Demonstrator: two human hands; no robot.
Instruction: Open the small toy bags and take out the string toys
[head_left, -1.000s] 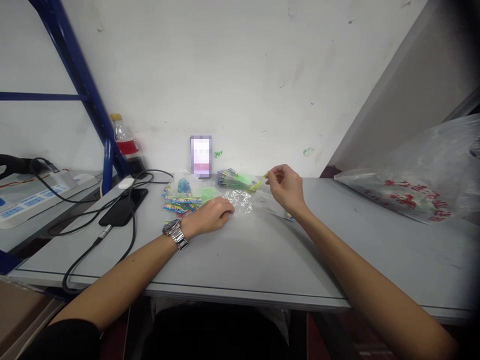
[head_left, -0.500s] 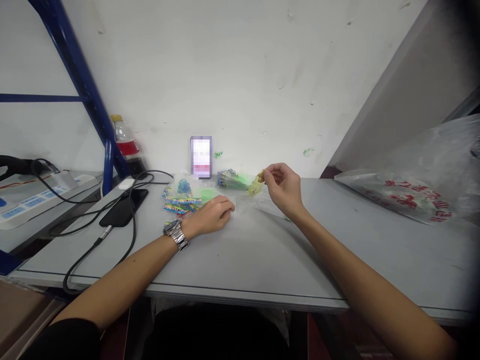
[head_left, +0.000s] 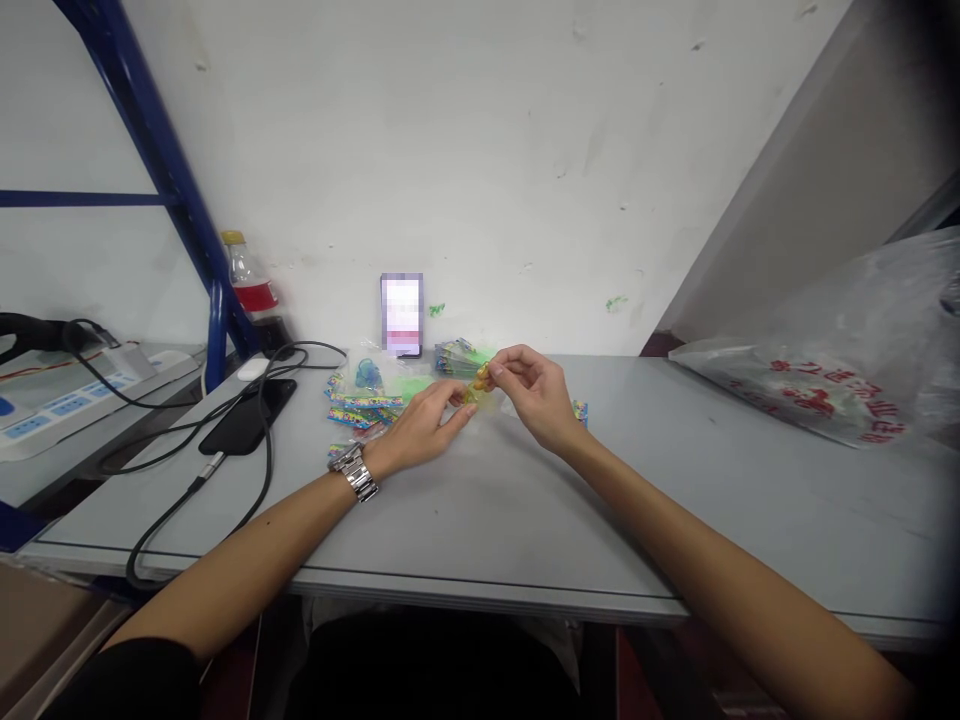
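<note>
A small translucent yellow item, its exact kind too small to make out, is between my two hands above the table. My right hand pinches its upper right side with thumb and fingertips. From the lower left, my left hand closes thumb and fingers on it. Beside the left hand lies a pile of clear packets with colourful printed strips, and a blue piece shows through one. Behind the hands is a second stack of packets. Another printed packet edge pokes out beyond my right hand.
A phone with a blurred screen leans on the wall. On the left are a black phone, looping cables, a power strip and a cola bottle. A large plastic bag with red print stands at right.
My right hand has moved left and slightly down, bringing the yellow item to my left hand. The left hand's fingers now meet it. The printed packet edge at right has come into view.
</note>
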